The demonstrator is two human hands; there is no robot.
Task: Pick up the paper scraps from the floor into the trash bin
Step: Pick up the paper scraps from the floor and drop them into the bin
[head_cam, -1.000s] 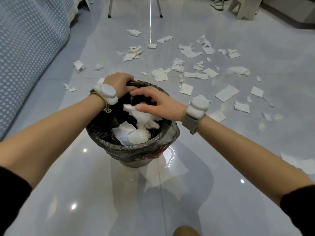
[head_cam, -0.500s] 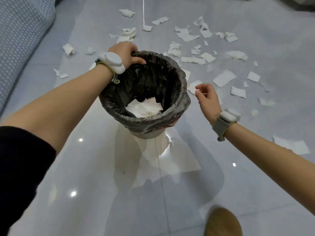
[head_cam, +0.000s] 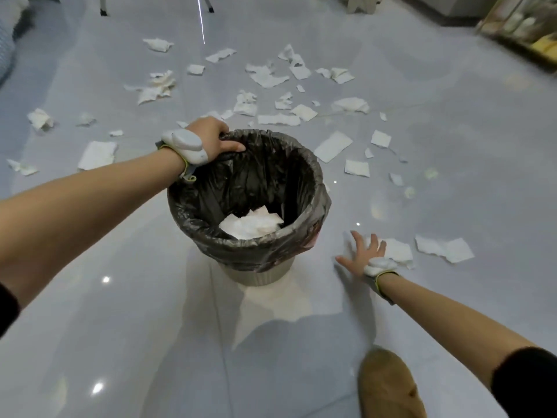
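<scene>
A small bin lined with a black bag (head_cam: pixel 313 188) stands on the grey floor, with white crumpled paper (head_cam: pixel 251 226) at its bottom. My left hand (head_cam: pixel 208 140) grips the bin's far left rim. My right hand (head_cam: pixel 363 253) is low to the right of the bin, fingers spread, over the near edge of a white paper scrap (head_cam: pixel 398 250) on the floor; it holds nothing. Another torn scrap (head_cam: pixel 443 250) lies just right of that. Several more scraps (head_cam: pixel 278 78) are scattered on the floor beyond the bin.
A brown slipper (head_cam: pixel 388 387) is at the bottom right. Chair legs (head_cam: pixel 102 9) and a stool (head_cam: pixel 358 3) stand at the far end. A blue patterned cover (head_cam: pixel 6 52) lies at the far left, and a shelf unit (head_cam: pixel 524 28) sits at the upper right.
My right hand left the bin after dropping paper in, swung right and went down to the floor scrap. The left hand kept its grip on the rim.
</scene>
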